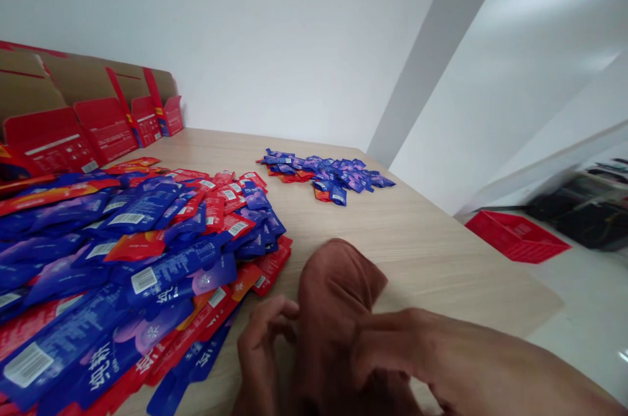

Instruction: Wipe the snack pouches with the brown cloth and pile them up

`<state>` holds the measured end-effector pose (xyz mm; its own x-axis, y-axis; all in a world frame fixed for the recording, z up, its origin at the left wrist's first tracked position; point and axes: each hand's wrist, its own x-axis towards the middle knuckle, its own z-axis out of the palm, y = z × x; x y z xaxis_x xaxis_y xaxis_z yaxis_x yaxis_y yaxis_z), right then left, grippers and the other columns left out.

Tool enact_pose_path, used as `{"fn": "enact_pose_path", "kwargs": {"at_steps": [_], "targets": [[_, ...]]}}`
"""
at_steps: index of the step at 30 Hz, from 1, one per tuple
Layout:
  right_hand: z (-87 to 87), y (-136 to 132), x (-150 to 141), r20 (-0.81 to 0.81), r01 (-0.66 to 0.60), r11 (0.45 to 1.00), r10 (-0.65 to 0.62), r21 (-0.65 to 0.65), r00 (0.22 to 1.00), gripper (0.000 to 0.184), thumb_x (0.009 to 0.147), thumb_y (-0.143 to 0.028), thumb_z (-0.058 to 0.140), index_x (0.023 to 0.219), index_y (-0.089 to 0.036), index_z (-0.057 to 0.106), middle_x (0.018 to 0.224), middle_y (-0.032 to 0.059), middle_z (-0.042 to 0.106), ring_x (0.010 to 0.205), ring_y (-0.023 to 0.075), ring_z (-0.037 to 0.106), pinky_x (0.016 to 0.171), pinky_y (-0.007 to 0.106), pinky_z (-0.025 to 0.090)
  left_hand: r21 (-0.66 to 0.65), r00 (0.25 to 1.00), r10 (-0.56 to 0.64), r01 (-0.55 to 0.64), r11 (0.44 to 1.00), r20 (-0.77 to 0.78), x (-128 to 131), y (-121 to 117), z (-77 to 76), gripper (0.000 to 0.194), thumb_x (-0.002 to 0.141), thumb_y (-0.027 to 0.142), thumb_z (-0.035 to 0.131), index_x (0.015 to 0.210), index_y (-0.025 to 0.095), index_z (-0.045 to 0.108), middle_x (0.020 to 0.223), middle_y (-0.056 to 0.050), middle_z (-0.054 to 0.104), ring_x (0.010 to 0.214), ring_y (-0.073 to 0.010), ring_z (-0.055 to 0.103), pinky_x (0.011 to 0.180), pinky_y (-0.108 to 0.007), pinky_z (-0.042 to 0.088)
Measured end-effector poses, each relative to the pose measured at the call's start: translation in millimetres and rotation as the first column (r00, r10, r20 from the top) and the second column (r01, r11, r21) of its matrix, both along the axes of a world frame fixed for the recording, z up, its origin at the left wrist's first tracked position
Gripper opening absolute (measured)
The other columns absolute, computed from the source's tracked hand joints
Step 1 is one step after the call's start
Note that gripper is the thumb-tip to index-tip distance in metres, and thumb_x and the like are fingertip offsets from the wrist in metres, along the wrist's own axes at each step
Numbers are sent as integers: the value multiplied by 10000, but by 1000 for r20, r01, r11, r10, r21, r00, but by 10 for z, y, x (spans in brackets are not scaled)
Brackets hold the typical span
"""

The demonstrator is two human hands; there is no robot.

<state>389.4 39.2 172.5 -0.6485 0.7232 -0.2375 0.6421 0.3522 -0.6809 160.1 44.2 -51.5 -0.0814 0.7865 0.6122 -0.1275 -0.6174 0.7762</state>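
A brown cloth (333, 301) lies bunched on the wooden table (432, 252) near the front edge. My left hand (262, 350) curls its fingers around the cloth's left side. Pinching the cloth's right side is my right hand (392, 344), with the forearm running off to the lower right. To the left spreads a large heap of blue and red sachets (122, 259), its edge almost touching my left hand.
A smaller pile of blue and red sachets (326, 174) lies farther back on the table. Flat red and brown cartons (88, 121) lean against the white wall at the left. A red basket (515, 236) sits on the floor beyond the table's right edge.
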Motion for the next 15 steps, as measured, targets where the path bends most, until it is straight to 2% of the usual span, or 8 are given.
{"fn": "enact_pose_path", "kwargs": {"at_steps": [2, 3, 4, 6, 8, 11, 13, 15], "targets": [[-161, 199, 161, -53, 27, 994, -33, -104, 998, 208, 955, -409, 800, 1099, -258, 791, 1008, 26, 828, 887, 209, 751, 765, 285, 545, 87, 996, 40, -34, 996, -76, -41, -14, 66, 399, 1138, 302, 553, 1534, 354, 547, 1394, -84, 678, 1244, -224, 708, 816, -274, 656], [-274, 354, 252, -89, 130, 989, -136, -67, 987, 319, 1000, -535, 728, 1103, -237, 782, 1018, 52, 819, 930, 233, 752, 828, 323, 563, 150, 988, 62, -41, 988, -138, -31, -45, 140, 470, 1122, 292, 544, 1589, 317, 500, 1485, -113, 626, 1345, -240, 655, 861, -291, 651], [-406, 522, 338, -125, 284, 957, -275, 63, 953, 417, 1032, -617, 634, 1096, -223, 755, 1025, 78, 800, 946, 252, 735, 855, 359, 568, 196, 972, 97, -55, 979, -213, -6, -89, 231, 539, 1092, 294, 552, 1622, 264, 461, 1557, -145, 556, 1428, -262, 586, 929, -323, 636], [-693, 836, 462, -86, 504, 806, -504, 311, 859, 445, 976, -640, 656, 1049, -206, 722, 1095, 138, 772, 1013, 300, 698, 932, 434, 550, 149, 919, 154, -106, 983, -362, 59, -184, 422, 431, 1035, 143, 455, 1439, 245, 564, 1597, -135, 466, 1494, -264, 493, 1123, -413, 528], [-958, 1038, 494, -60, 542, 759, -561, 360, 826, 417, 878, -617, 769, 927, -210, 688, 1028, 145, 746, 988, 315, 663, 950, 467, 534, 126, 879, 114, -62, 990, -464, 94, -231, 554, 377, 967, -2, 374, 1117, 262, 597, 1520, -66, 507, 1494, -230, 471, 1183, -422, 422], [-1178, 1114, 430, -67, 532, 790, -539, 304, 840, 353, 809, -511, 831, 777, -249, 598, 876, 73, 705, 885, 269, 617, 873, 417, 530, 199, 835, -28, 163, 966, -549, 54, -171, 583, 310, 909, -55, 380, 925, 242, 468, 1135, 16, 680, 1181, -153, 640, 1024, -340, 445], [-1169, 1101, 405, -100, 524, 818, -516, 235, 851, 294, 810, -459, 798, 790, -252, 590, 836, 37, 697, 824, 237, 609, 798, 373, 524, 221, 819, -81, 248, 943, -569, 7, -126, 546, 268, 885, -22, 398, 908, 244, 400, 839, 56, 616, 859, -132, 623, 862, -310, 457], [-1064, 1115, 442, -145, 523, 838, -504, 153, 851, 296, 807, -484, 774, 835, -250, 595, 798, 7, 681, 760, 211, 609, 715, 340, 515, 158, 830, -88, 207, 966, -550, -17, -152, 527, 256, 887, -5, 390, 897, 247, 345, 732, 61, 489, 755, -139, 555, 788, -294, 447]]}}
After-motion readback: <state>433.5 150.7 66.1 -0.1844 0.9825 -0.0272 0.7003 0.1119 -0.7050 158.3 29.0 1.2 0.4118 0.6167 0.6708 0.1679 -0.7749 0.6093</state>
